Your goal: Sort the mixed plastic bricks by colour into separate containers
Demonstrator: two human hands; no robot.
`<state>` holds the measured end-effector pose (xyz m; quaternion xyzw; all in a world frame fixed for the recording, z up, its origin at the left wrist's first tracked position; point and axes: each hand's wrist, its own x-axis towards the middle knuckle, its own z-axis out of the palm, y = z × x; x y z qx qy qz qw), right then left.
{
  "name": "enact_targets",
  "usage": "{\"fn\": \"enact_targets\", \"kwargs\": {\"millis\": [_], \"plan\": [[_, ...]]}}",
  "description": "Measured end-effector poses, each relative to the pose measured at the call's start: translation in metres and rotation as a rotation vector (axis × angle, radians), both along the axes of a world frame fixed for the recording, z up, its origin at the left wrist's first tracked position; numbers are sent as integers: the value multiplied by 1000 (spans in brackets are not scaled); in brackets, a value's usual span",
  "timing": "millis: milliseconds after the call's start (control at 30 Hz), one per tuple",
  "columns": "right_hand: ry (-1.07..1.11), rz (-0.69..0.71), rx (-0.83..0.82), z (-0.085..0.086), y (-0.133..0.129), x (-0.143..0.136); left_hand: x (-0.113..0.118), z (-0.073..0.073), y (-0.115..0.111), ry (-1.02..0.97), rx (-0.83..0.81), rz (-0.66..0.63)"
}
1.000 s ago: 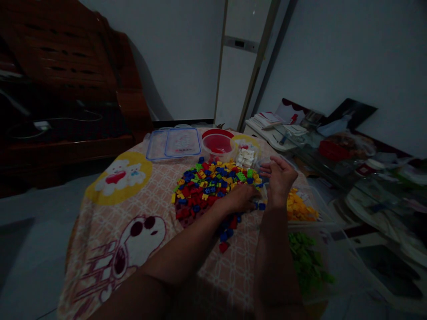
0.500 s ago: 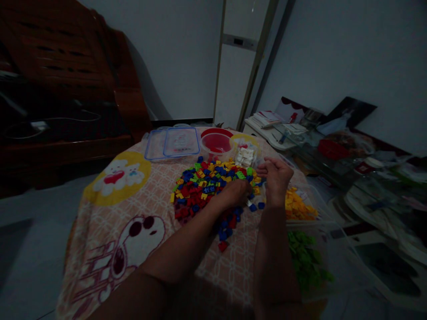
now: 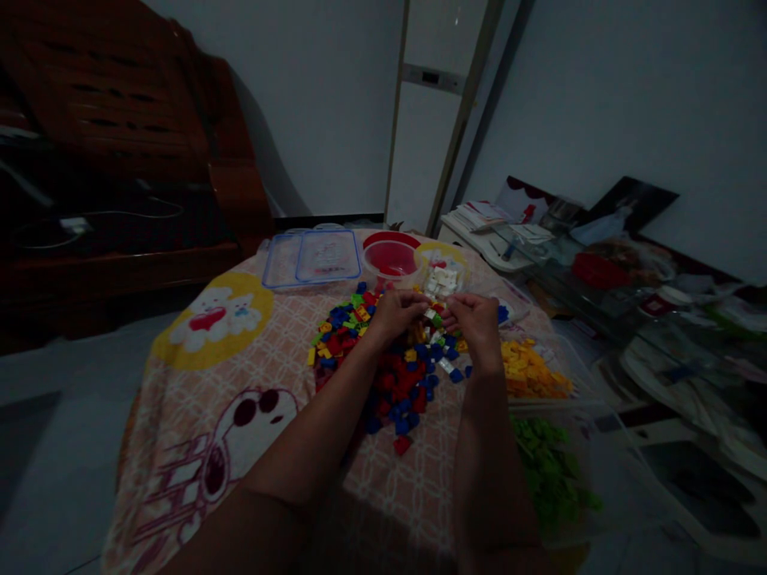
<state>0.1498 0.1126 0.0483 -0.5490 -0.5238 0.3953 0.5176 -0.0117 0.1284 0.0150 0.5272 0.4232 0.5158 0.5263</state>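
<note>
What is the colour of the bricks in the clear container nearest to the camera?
Those bricks are green; it shows best in the head view.

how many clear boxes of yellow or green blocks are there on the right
2, both beside the right forearm: a box of yellow blocks, and a box of green blocks nearer the person. The forearm may hide others.

Red, blue, yellow, green and white blocks (image 3: 396, 382) lie heaped loosely on the patterned cloth (image 3: 288, 339).
</note>
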Motion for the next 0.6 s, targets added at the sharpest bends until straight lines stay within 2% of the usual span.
{"fn": "enact_targets", "kwargs": {"millis": [133,300,433,600], "plan": [[-44,135,-90,-4,0,-5,0,6,-2,-80,-45,10],[-26,242,-100,-11,1,-10,-2,8,-1,4,-31,20],[24,231,-108,-11,1,-13,-6,6,2,19,-27,40],[101,140,-143,-10,1,-12,-13,5,3,23,28,67]]}}
